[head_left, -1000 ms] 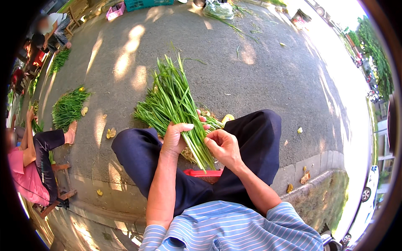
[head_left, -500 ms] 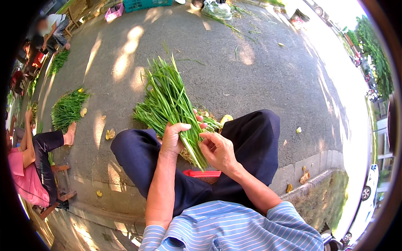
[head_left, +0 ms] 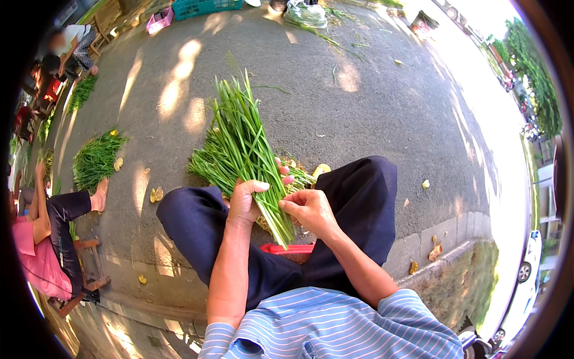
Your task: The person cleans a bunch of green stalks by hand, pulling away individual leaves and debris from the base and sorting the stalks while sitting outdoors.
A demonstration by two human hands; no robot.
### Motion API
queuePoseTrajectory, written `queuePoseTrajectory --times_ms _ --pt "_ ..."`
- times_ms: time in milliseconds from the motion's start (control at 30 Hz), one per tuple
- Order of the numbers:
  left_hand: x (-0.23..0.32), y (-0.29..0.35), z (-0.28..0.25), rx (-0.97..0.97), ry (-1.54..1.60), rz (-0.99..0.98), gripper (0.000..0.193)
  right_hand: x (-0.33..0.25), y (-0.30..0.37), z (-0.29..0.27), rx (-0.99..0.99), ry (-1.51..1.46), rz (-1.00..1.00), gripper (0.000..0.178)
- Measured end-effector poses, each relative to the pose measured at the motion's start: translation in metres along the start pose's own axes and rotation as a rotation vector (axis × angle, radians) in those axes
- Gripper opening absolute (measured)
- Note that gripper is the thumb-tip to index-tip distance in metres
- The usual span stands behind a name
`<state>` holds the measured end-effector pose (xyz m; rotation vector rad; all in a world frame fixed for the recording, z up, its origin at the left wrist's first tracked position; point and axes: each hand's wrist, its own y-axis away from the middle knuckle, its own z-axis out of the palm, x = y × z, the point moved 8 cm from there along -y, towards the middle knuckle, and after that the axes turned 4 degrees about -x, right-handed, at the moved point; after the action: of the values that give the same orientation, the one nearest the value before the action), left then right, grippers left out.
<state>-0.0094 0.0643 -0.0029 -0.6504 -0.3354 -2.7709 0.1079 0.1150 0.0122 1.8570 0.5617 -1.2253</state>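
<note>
A long bunch of green garlic chives (head_left: pixel 242 128) slants across my lap, leaf tips pointing away and pale stem ends toward me. My left hand (head_left: pixel 245 203) is wrapped round its lower part, thumb on top and fingertips showing on the far side. At the right edge of the stems, my right hand (head_left: pixel 312 210) is closed in a pinch of thumb and forefinger on the chives; the exact strand is too small to make out. Beyond my knees, more garlic chives (head_left: pixel 206 166) lie on the ground, partly covered by the held bunch.
A red plastic edge (head_left: pixel 281 249) shows between my legs. To the left, a heap of greens (head_left: pixel 95 158) lies by the bare foot of a seated person in pink (head_left: pixel 42 257). Farther off are a teal crate (head_left: pixel 206 6), a pink basket (head_left: pixel 160 21) and a plastic bag (head_left: pixel 306 15).
The bunch has shifted slightly and its leaves stand a little more upright. My right hand's fingers have drawn closer together in a pinch at the stems. My left hand keeps its hold.
</note>
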Motion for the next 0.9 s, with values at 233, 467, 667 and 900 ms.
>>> queuePoseTrajectory --times_ms 233,467,667,900 --pt "-0.004 -0.002 -0.008 -0.013 -0.001 -0.034 0.068 0.018 -0.003 0.007 -0.073 -0.356 0.134 0.016" --pt "-0.002 -0.002 -0.010 -0.017 0.050 -0.010 0.068 0.019 0.005 0.008 -0.095 -0.341 0.148 0.018" --pt "-0.001 -0.004 -0.006 -0.032 0.127 0.028 0.065 0.018 0.004 0.004 -0.063 -0.335 0.098 0.021" --pt "-0.001 -0.004 -0.001 -0.057 0.160 0.014 0.069 -0.011 0.009 -0.005 0.198 0.219 -0.246 0.017"
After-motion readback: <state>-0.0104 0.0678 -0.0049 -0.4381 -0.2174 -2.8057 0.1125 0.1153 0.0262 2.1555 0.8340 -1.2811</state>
